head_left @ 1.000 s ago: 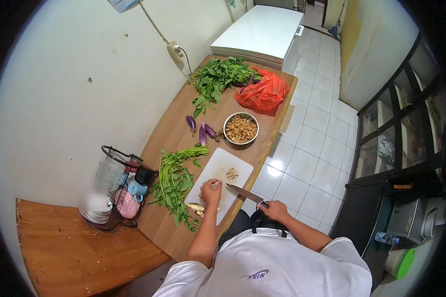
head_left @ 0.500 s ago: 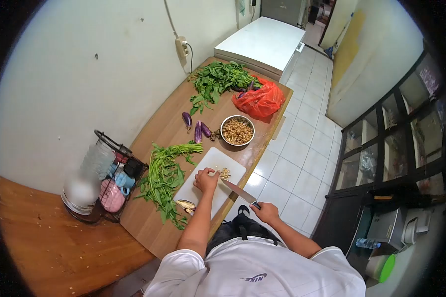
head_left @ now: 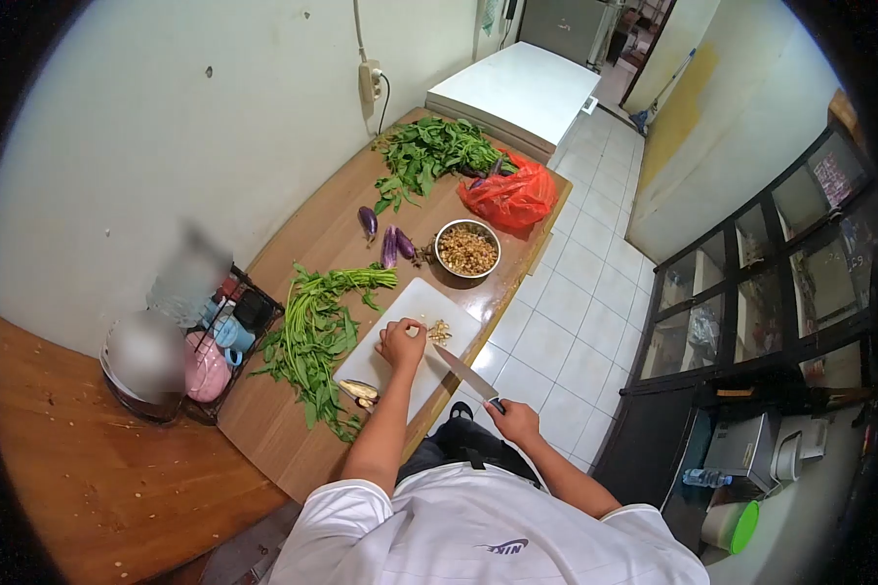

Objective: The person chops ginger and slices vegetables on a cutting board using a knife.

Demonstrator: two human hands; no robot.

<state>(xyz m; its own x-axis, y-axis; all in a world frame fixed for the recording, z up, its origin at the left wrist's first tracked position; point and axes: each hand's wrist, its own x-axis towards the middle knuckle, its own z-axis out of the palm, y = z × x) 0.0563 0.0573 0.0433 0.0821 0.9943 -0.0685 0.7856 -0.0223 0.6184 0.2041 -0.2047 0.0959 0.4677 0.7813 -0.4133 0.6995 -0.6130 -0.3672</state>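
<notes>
My left hand rests over the white cutting board, its fingers pinched together. Whatever sits between those fingertips is too small to make out. Right beside them lies a little heap of chopped pale pieces. My right hand grips a kitchen knife by its dark handle, the blade slanting over the board's edge with its tip near the heap. Cut eggplant pieces lie at the board's left corner, by my left forearm. Beyond the board stands a metal bowl full of chopped brownish pieces.
Leafy greens lie left of the board, with another bunch farther back beside a red plastic bag. Purple eggplants sit near the bowl. A black wire rack with cups stands at the left.
The whole view has shifted slightly. My left hand stays pinched beside the chopped heap, and the knife is still in my right hand in nearly the same position.
</notes>
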